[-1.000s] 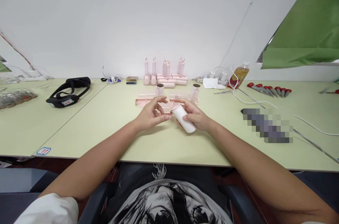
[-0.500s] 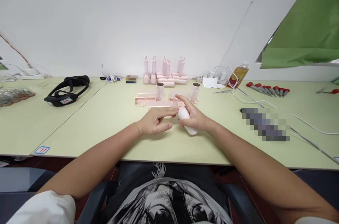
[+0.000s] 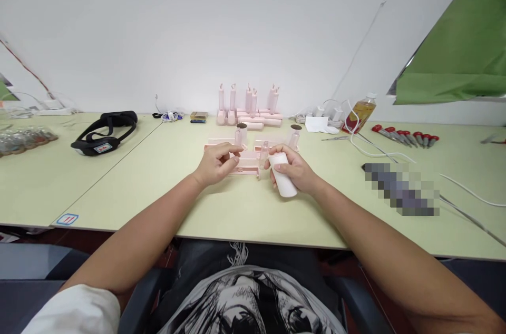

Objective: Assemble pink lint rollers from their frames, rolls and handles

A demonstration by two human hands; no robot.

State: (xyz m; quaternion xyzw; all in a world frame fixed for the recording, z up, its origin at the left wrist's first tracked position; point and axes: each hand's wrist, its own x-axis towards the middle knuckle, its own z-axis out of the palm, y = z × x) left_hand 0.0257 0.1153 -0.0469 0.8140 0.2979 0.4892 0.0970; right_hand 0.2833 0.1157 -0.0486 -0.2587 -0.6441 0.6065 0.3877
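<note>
In my right hand (image 3: pixel 296 168) is a smooth white cylinder (image 3: pixel 285 181), tilted, with a pale pinkish upper end; thumb and fingers wrap round it. My left hand (image 3: pixel 218 164) hovers by the pink parts, thumb and fingers apart, with nothing visible in it. Between the hands lies an open pink tray-like case (image 3: pixel 249 170) with a translucent pink lid or panel. A small clear pink tube (image 3: pixel 264 155) stands at its right end. Behind are two upright tubes with dark open tops, the left tube (image 3: pixel 241 135) and the right tube (image 3: pixel 294 137).
Several finished-looking pink handheld units (image 3: pixel 251 113) stand and lie by the wall. A black head strap (image 3: pixel 105 134) lies left. To the right are a drink bottle (image 3: pixel 361 113), white cables, red-handled tools (image 3: pixel 407 136) and a pixelated dark object (image 3: pixel 399 189).
My left hand has moved left, away from the white cylinder, to the pink parts. My right hand still grips the cylinder, now more exposed. The view has shifted slightly.
</note>
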